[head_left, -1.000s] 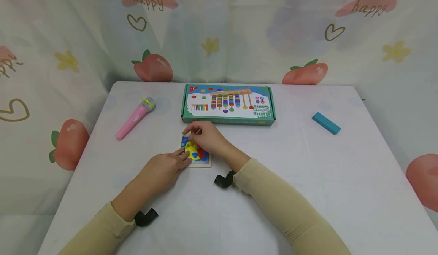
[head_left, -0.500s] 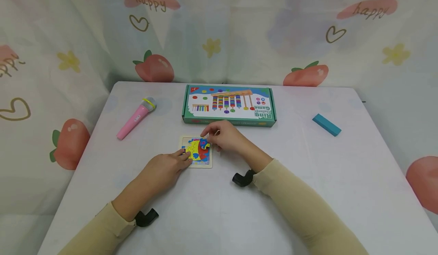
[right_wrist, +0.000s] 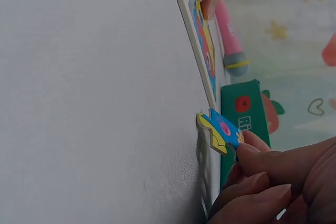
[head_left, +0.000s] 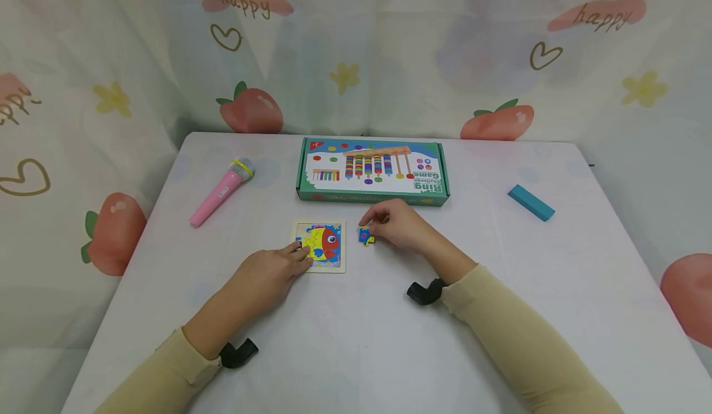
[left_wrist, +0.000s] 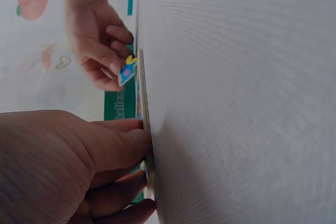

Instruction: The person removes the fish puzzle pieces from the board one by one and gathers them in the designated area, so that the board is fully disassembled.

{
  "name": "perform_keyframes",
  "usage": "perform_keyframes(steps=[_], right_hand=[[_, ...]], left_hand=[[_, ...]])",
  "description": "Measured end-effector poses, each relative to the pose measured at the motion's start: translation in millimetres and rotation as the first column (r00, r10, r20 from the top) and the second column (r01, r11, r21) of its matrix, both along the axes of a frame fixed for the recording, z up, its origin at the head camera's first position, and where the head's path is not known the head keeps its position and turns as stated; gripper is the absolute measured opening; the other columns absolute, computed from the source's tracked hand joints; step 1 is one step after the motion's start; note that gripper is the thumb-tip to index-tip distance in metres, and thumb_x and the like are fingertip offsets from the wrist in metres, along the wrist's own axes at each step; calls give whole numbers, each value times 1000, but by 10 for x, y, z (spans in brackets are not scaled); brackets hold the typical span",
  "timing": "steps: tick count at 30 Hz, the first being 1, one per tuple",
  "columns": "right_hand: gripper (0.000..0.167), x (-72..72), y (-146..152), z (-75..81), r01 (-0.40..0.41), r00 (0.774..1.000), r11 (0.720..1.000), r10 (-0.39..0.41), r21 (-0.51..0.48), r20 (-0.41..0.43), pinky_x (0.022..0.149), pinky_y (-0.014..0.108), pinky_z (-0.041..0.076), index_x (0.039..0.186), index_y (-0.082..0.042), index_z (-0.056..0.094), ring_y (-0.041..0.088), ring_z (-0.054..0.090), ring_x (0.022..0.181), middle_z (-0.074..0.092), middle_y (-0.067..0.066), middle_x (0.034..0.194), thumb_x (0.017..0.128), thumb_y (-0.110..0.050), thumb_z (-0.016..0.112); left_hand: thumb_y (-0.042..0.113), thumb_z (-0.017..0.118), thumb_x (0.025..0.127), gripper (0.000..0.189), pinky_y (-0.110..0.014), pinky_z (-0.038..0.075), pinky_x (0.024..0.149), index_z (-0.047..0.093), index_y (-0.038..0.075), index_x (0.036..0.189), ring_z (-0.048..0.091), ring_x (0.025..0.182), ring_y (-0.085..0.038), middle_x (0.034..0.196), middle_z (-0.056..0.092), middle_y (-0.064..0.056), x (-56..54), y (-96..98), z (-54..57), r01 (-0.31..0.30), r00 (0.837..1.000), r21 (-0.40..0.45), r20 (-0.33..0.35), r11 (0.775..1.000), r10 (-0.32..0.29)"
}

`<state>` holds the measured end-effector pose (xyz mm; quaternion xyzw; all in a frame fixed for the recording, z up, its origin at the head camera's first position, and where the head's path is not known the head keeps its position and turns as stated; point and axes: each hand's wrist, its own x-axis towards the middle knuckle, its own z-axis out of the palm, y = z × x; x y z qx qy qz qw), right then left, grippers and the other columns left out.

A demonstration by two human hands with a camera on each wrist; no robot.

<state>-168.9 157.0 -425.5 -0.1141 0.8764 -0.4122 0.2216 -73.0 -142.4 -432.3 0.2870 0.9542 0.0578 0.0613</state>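
A small wooden jigsaw puzzle (head_left: 332,254) with a yellow and red fish picture lies flat on the white table. My left hand (head_left: 274,272) rests at its left side, fingertips pressing down on it; the left wrist view shows the thumb by the near edge. To the right, my right hand (head_left: 397,225) pinches a blue jigsaw piece (right_wrist: 223,129) with yellow parts and a pink spot between thumb and fingertips. The piece is tilted and held close over the table. A bare patch shows in the puzzle's upper left; my left fingers hide its left edge.
Behind the puzzle lies a green Ring Challenge Game box (head_left: 372,176). A pink toy microphone (head_left: 219,194) is at the left and a teal block (head_left: 531,202) at the right. Printed curtains hang at the back and left.
My right hand has lifted the blue jigsaw piece from over the puzzle and carried it right, uncovering the fish's eye. My left hand has stayed on the puzzle.
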Motion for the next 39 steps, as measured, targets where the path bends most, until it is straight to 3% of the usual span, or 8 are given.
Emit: perform_keyframes(steps=[4, 7, 18, 28, 39], right_hand=[[20, -12, 46, -21, -9, 1000, 1000, 9, 18, -27, 83, 32, 49, 114, -15, 82, 23, 57, 101, 72, 8, 113, 103, -8, 68], [19, -13, 46, -28, 5, 999, 1000, -4, 24, -40, 86, 34, 49, 114, -15, 83, 25, 58, 103, 71, 8, 111, 103, -8, 68], [18, -17, 0, -128, 93, 994, 995, -91, 25, -52, 86, 35, 49, 110, -17, 83, 24, 58, 102, 68, 6, 103, 104, -8, 68], [17, -11, -32, -139, 100, 989, 993, -92, 68, -117, 89, 36, 51, 108, -17, 83, 24, 60, 102, 72, 5, 106, 103, -8, 70], [10, 15, -112, -128, 164, 976, 979, -143, 122, -165, 83, 35, 53, 106, -15, 81, 24, 61, 96, 72, 5, 100, 102, -11, 73]], left_hand=[[19, 76, 100, 37, -47, 63, 101, 76, 17, 138, 64, 143, -27, 147, 71, -4, 2, 6, 0, -6, 1000, -10, 8, 1000, 6], [19, 76, 100, 38, -48, 62, 102, 75, 18, 138, 63, 143, -28, 148, 70, -4, 1, 14, -1, -15, 1000, -19, 15, 1000, 16], [20, 77, 100, 39, -48, 62, 102, 75, 19, 139, 63, 143, -28, 148, 70, -4, 4, 22, -6, -25, 1000, -22, 17, 999, 26], [19, 76, 101, 38, -48, 62, 102, 75, 18, 139, 63, 143, -28, 148, 70, -5, -4, 13, -9, -14, 1000, -13, 20, 1000, 14], [20, 76, 101, 38, -47, 62, 102, 75, 19, 139, 63, 143, -28, 148, 70, -4, -8, 16, -15, -19, 1000, -13, 19, 1000, 19]])
